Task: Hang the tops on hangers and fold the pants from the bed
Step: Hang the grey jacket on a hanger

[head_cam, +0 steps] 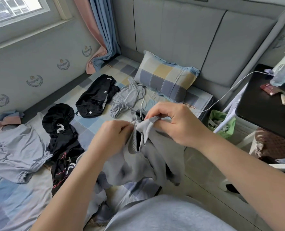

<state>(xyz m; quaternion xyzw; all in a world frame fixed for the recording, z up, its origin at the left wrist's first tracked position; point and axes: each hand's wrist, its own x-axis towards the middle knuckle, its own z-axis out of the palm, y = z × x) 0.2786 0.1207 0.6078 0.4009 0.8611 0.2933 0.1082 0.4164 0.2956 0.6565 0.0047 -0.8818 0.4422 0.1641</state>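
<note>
Hanging above the near edge of the bed (88, 121), the grey pants (143, 157) are held up by the ribbed waistband, raised clear of the sheet. The left grip (111, 139) is curled tightly into the fabric on the waistband's left side. The right grip (175, 124) is pinched on a fold of the waistband between thumb and fingers. The rest of the cloth is draped downward in bunches in front of the person's torso.

Laid out on the checked bedsheet behind are a pale grey drawstring garment (126, 99) just beside a checked pillow (165, 80), a black garment with white crosses (96, 97), a black printed garment (61, 140), and a lavender top (13, 147) at far left. A dark desk (263, 105) carrying small items is seen to the right of the bed, with a green bin (221, 124) on the floor near it.
</note>
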